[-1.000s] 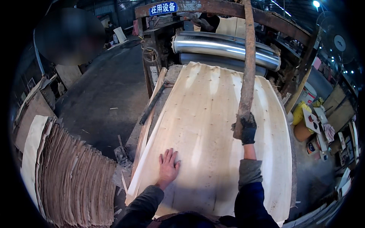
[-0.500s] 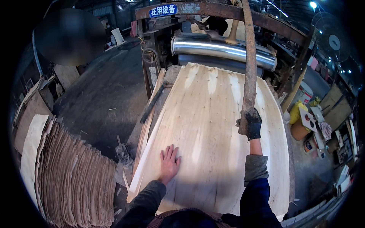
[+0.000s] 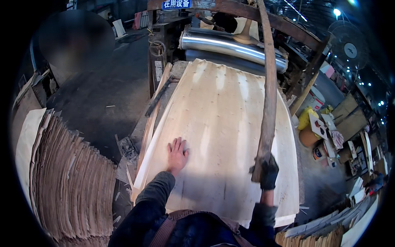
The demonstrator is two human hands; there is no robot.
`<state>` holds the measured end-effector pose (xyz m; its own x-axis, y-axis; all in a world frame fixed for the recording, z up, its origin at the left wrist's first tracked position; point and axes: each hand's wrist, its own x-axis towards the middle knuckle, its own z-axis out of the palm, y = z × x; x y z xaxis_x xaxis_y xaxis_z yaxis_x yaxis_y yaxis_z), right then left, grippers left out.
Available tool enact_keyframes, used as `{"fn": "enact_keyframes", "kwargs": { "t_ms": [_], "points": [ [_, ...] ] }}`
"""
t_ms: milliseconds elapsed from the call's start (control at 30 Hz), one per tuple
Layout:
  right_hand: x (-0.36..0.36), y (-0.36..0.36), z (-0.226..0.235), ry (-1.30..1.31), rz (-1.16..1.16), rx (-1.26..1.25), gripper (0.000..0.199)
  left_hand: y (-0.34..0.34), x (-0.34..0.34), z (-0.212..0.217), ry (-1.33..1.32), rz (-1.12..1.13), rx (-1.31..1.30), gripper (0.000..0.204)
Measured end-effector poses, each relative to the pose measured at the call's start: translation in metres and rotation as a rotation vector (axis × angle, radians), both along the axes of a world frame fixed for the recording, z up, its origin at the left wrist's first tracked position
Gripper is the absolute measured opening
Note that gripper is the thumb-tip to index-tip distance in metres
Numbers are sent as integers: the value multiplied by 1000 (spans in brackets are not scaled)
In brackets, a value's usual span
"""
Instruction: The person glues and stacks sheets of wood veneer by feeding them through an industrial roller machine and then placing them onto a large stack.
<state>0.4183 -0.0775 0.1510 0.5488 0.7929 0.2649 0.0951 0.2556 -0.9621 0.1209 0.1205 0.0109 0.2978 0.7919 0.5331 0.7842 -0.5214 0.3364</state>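
A stack of pale wood veneer sheets (image 3: 222, 111) lies in front of me, running away toward a shiny metal roller (image 3: 230, 46). My left hand (image 3: 177, 157) is bare and rests flat on the left part of the top sheet, fingers stretched out. In a black glove, my right hand (image 3: 269, 175) is wrapped round the near end of a long wooden pole (image 3: 269, 90). The pole slants up and away over the sheets, passing in front of the roller and the rusty overhead beam (image 3: 230, 7). Part of the gloved fingers is hidden behind the pole.
At the lower left stands a thick stack of brown veneer sheets (image 3: 74, 177). A dark bar (image 3: 158, 96) lies beside the pale stack's left edge. To the right are a yellow bag (image 3: 306, 117), a bucket (image 3: 316, 96) and a large fan (image 3: 350, 49). More boards lie at the lower right.
My right hand has drawn the pole nearer to me. My left hand stays flat on the top sheet. The whole view has shifted a little.
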Motion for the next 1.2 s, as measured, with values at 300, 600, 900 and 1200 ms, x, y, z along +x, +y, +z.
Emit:
{"fn": "enact_keyframes", "kwargs": {
  "t_ms": [300, 600, 900, 1200],
  "points": [
    [-80, -218, 13, 159, -276, -268, 34, 4, -1, -4, -16, -2, -3, 46],
    [-49, -291, -14, -500, -357, -583, 27, -1, -17, -6, -36, -71, -46, 42],
    [175, -292, -31, 159, -170, -562, 11, -66, -92, 1, 73, 52, -227, 44],
    [381, -360, -199, -1352, -120, -1082, 26, -94, -128, -5, 22, 281, -392, 55]
  ]
}}
